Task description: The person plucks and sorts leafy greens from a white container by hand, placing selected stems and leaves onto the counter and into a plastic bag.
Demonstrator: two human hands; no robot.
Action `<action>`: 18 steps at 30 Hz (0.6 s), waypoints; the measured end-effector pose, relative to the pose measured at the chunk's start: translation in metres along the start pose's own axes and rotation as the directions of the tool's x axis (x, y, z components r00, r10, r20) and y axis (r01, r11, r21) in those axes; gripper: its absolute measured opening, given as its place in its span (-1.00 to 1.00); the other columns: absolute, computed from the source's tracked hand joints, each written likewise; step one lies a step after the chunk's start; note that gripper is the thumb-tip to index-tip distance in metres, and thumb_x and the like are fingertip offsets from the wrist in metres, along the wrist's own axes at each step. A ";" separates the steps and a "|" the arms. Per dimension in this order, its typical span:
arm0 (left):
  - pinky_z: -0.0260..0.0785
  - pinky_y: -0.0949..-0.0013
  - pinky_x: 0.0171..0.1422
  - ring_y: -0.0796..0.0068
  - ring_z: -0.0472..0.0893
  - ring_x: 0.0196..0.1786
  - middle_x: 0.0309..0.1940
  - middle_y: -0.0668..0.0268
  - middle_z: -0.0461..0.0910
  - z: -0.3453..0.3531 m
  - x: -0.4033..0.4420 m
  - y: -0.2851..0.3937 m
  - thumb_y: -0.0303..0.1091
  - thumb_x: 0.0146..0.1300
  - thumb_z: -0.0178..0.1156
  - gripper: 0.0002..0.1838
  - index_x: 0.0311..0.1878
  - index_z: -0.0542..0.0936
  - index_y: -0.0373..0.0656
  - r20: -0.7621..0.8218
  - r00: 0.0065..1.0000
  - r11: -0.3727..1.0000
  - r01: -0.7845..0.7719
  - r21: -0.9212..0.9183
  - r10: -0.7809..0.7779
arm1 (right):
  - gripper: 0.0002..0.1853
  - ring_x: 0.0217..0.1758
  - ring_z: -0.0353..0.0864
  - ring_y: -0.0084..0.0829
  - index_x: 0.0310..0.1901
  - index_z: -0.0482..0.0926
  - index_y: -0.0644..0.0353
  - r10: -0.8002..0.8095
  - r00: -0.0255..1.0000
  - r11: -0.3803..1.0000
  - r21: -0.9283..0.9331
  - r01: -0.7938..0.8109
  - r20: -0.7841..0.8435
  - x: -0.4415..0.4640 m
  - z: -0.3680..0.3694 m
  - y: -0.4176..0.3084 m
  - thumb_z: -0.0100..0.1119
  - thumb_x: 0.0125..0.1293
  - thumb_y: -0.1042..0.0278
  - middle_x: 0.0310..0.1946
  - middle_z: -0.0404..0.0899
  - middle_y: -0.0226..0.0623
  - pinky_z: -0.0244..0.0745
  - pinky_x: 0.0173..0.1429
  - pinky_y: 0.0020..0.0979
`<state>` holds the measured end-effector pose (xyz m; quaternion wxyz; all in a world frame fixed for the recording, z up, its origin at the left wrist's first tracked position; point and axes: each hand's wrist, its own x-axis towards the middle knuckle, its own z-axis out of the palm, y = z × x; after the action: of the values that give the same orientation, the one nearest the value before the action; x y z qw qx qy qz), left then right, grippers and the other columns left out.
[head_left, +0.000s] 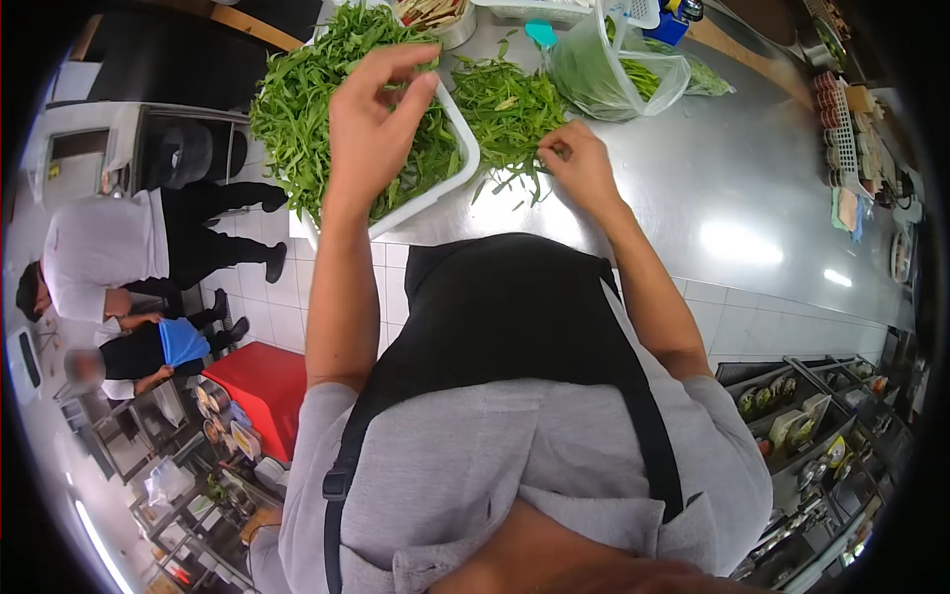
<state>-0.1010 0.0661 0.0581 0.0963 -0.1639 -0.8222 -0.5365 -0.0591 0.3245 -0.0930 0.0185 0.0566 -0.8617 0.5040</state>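
Leafy greens (297, 119) are heaped in a white plastic tray (465, 148) at the upper left. Above the tray's right part is my left hand (381, 114), thumb and fingers apart with nothing seen between them. A looser pile of greens (510, 109) lies on the steel table beside the tray. My right hand (579, 163) is at the lower right edge of that pile, its thumb and index finger pinched together. What it holds, if anything, is too small to make out. Loose leaves lie on the table just left of it.
An open clear plastic bag (614, 84) with green stems stands beyond my right hand, near a teal utensil (540, 34). A round container (445, 20) is at the top. Two people stand at the left, by a red box (259, 391). Shelves (821, 436) are at the right.
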 end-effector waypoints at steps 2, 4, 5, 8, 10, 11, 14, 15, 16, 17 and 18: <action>0.42 0.58 -0.06 0.70 0.58 -0.15 -0.08 0.40 0.69 0.003 -0.028 -0.019 -0.51 0.40 0.30 -0.76 0.10 0.70 -0.24 -0.081 0.986 0.989 0.150 0.017 -0.148 | -0.87 -0.24 0.64 -0.21 -0.23 0.72 0.24 -0.070 0.997 0.992 -0.104 0.067 -0.024 -0.004 0.014 0.006 0.39 0.19 0.45 -0.29 0.59 -0.16 0.55 -0.07 -0.26; 0.32 0.65 -0.19 0.79 0.49 -0.27 -0.20 0.46 0.67 0.010 -0.056 -0.027 -0.52 0.41 0.29 -0.80 0.05 0.72 -0.27 -0.160 0.968 0.979 0.200 0.027 -0.194 | -0.84 -0.29 0.61 -0.32 -0.19 0.72 0.23 -0.165 0.986 0.976 -0.153 0.157 -0.041 -0.003 0.022 0.015 0.41 0.18 0.45 -0.31 0.57 -0.21 0.52 -0.14 -0.32; 0.31 0.64 -0.21 0.80 0.48 -0.28 -0.21 0.48 0.66 0.012 -0.069 -0.035 -0.51 0.43 0.28 -0.81 0.05 0.72 -0.28 -0.187 0.956 0.973 0.214 -0.081 -0.226 | -0.83 -0.30 0.58 -0.38 -0.17 0.72 0.22 -0.117 0.990 0.991 -0.066 0.112 -0.073 0.000 0.017 0.012 0.42 0.20 0.44 -0.32 0.57 -0.24 0.50 -0.17 -0.36; 0.33 0.62 -0.24 0.78 0.48 -0.33 -0.28 0.46 0.64 0.010 -0.105 -0.056 -0.50 0.41 0.30 -0.84 0.00 0.74 -0.26 -0.272 0.925 0.964 0.249 -0.089 -0.264 | -0.80 -0.37 0.45 -0.66 -0.07 0.70 0.25 0.068 0.995 0.947 0.319 -0.040 -0.077 -0.003 0.002 0.011 0.39 0.31 0.40 -0.35 0.57 -0.41 0.37 -0.28 -0.55; 0.37 0.63 -0.14 0.77 0.53 -0.26 -0.25 0.45 0.68 0.009 -0.119 -0.070 -0.49 0.44 0.29 -0.83 0.04 0.71 -0.29 -0.302 0.907 0.955 0.276 -0.106 -0.295 | -0.82 -0.39 0.43 -0.66 -0.07 0.69 0.28 0.235 0.968 0.742 0.627 -0.236 0.086 -0.003 -0.016 0.000 0.36 0.36 0.42 -0.36 0.60 -0.41 0.37 -0.28 -0.56; 0.36 0.63 -0.14 0.77 0.53 -0.26 -0.26 0.45 0.68 0.011 -0.122 -0.073 -0.49 0.44 0.29 -0.83 0.04 0.71 -0.29 -0.317 0.901 0.955 0.271 -0.122 -0.297 | -0.83 -0.41 0.43 -0.66 -0.07 0.69 0.30 0.290 0.940 0.590 0.740 -0.323 0.179 -0.003 -0.026 -0.007 0.34 0.38 0.43 -0.36 0.62 -0.41 0.37 -0.27 -0.56; 0.33 0.64 -0.17 0.78 0.50 -0.28 -0.30 0.48 0.65 0.016 -0.122 -0.072 -0.49 0.44 0.29 -0.83 0.03 0.71 -0.29 -0.362 0.884 0.954 0.252 -0.165 -0.296 | -0.86 -0.42 0.46 -0.65 -0.05 0.65 0.32 0.242 0.943 0.526 0.786 -0.325 0.228 -0.005 -0.040 -0.025 0.27 0.43 0.49 -0.33 0.68 -0.32 0.39 -0.27 -0.57; 0.29 0.63 -0.23 0.78 0.46 -0.33 -0.34 0.49 0.61 0.016 -0.124 -0.073 -0.51 0.42 0.29 -0.84 0.00 0.72 -0.30 -0.370 0.885 0.959 0.251 -0.129 -0.281 | -0.87 -0.41 0.47 -0.65 -0.05 0.65 0.32 0.212 0.948 0.515 0.798 -0.313 0.236 -0.004 -0.045 -0.033 0.26 0.43 0.51 -0.31 0.69 -0.31 0.40 -0.27 -0.56; 0.26 0.62 -0.28 0.78 0.42 -0.37 -0.38 0.50 0.57 0.016 -0.125 -0.076 -0.53 0.40 0.29 -0.86 -0.03 0.73 -0.30 -0.378 0.889 0.966 0.240 -0.095 -0.259 | -0.87 -0.39 0.50 -0.64 -0.05 0.64 0.32 0.165 0.976 0.584 0.784 -0.212 0.141 -0.005 -0.054 -0.046 0.25 0.43 0.52 -0.31 0.69 -0.30 0.42 -0.26 -0.55; 0.22 0.61 -0.34 0.78 0.38 -0.42 -0.42 0.52 0.53 0.017 -0.125 -0.079 -0.54 0.39 0.29 -0.87 -0.06 0.74 -0.30 -0.384 0.893 0.972 0.228 -0.063 -0.234 | -0.87 -0.37 0.52 -0.63 -0.04 0.64 0.33 0.111 0.993 0.646 0.756 -0.106 0.044 -0.007 -0.066 -0.060 0.24 0.43 0.53 -0.30 0.69 -0.29 0.44 -0.24 -0.54; 0.18 0.61 -0.36 0.78 0.35 -0.43 -0.44 0.53 0.51 0.019 -0.124 -0.076 -0.56 0.37 0.29 -0.88 -0.08 0.74 -0.30 -0.394 0.890 0.973 0.221 -0.069 -0.230 | -0.87 -0.35 0.54 -0.62 -0.04 0.63 0.33 0.052 0.997 0.696 0.718 -0.001 -0.049 -0.005 -0.078 -0.073 0.24 0.43 0.54 -0.29 0.70 -0.28 0.47 -0.23 -0.53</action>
<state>-0.0139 0.0344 -0.0561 0.1972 0.0446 -0.7926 -0.5752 -0.0480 0.3575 0.0082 0.0160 0.0304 -0.5968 0.8016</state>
